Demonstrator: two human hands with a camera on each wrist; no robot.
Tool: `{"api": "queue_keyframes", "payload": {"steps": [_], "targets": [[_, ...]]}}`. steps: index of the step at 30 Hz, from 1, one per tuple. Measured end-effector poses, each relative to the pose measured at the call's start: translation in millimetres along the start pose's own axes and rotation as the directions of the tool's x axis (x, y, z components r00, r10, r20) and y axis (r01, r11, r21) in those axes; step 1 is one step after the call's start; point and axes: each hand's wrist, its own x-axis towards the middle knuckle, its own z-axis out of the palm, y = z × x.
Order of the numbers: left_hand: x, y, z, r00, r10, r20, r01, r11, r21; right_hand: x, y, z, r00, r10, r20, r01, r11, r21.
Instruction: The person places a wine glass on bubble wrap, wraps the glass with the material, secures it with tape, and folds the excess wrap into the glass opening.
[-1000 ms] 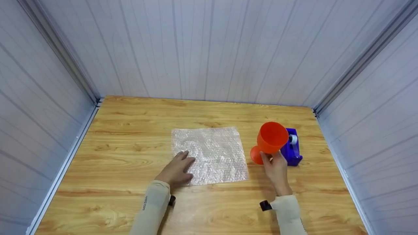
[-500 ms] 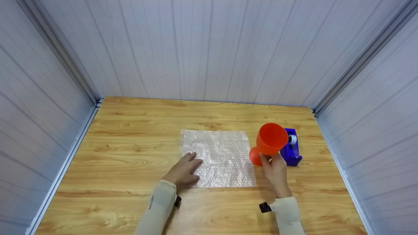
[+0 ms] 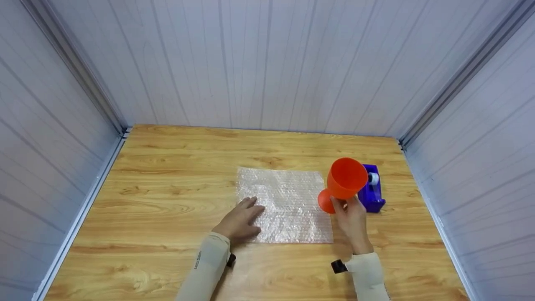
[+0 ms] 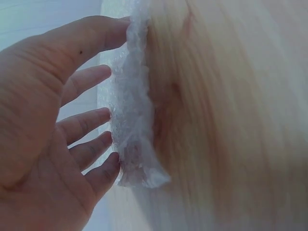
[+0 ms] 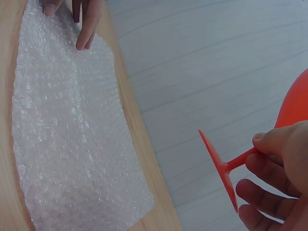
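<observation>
An orange-red plastic goblet (image 3: 347, 179) is held tilted by my right hand (image 3: 353, 217), whose thumb and fingers pinch its stem (image 5: 239, 159). Its round foot (image 3: 326, 201) overlaps the right edge of the bubble wrap in the head view. The clear sheet of bubble wrap (image 3: 288, 200) lies flat on the table. My left hand (image 3: 240, 219) rests on the sheet's left part with fingers spread. In the left wrist view, the fingertips (image 4: 103, 115) touch the bubble wrap (image 4: 132, 96) along its edge.
A blue tape dispenser (image 3: 372, 192) with a roll of white tape stands on the wooden table (image 3: 167, 188), just right of the goblet. Pale panel walls (image 3: 250, 62) enclose the table at the back and both sides.
My left hand has slid the bubble wrap to the right and slightly toward me. My right hand keeps its hold on the goblet and has barely shifted.
</observation>
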Motion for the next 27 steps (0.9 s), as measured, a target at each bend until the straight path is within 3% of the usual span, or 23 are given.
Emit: {"api": "queue_keyframes", "payload": {"steps": [15,21,27], "targets": [[-8.1,3.2,5.5,0.996,0.071,-0.057,-0.067,0.995,0.076,1.2,-8.2,-2.8,0.999,0.013,0.033,-0.013,1.0,0.009],[-11.7,1.9,6.2,0.991,0.114,-0.077,-0.108,0.991,0.077,1.8,-14.6,-1.0,0.994,0.062,0.09,-0.068,0.996,0.063],[-14.7,-2.0,8.3,0.98,0.133,-0.151,-0.121,0.989,0.082,3.3,-21.6,2.4,0.982,0.099,0.159,-0.121,0.984,0.132]]}}
